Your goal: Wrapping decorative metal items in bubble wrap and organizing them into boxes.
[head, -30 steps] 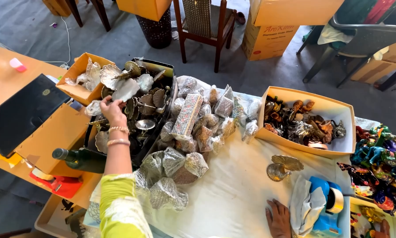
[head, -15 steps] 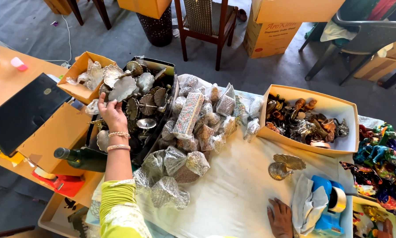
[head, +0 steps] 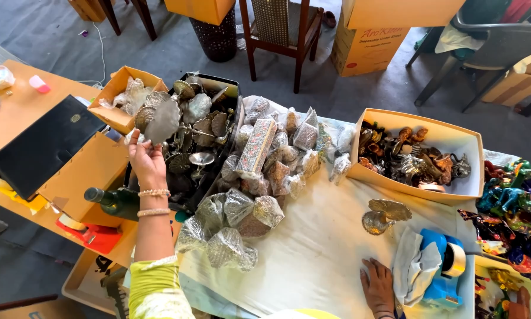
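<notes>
A white cloth [head: 313,248] covers the table, crowded with wrapped packets [head: 259,177] at its middle and a cardboard tray of figurines [head: 419,156] to the right; bare cloth lies only near the front edge. Beyond the far edge are grey floor and a wooden chair [head: 283,29]. The left hand [head: 146,162] pinches a flat metal leaf piece [head: 162,121] above the black box of metalware [head: 203,136] at left. The right hand [head: 379,286] lies flat, fingers spread, on the cloth beside a blue tape dispenser [head: 442,274].
</notes>
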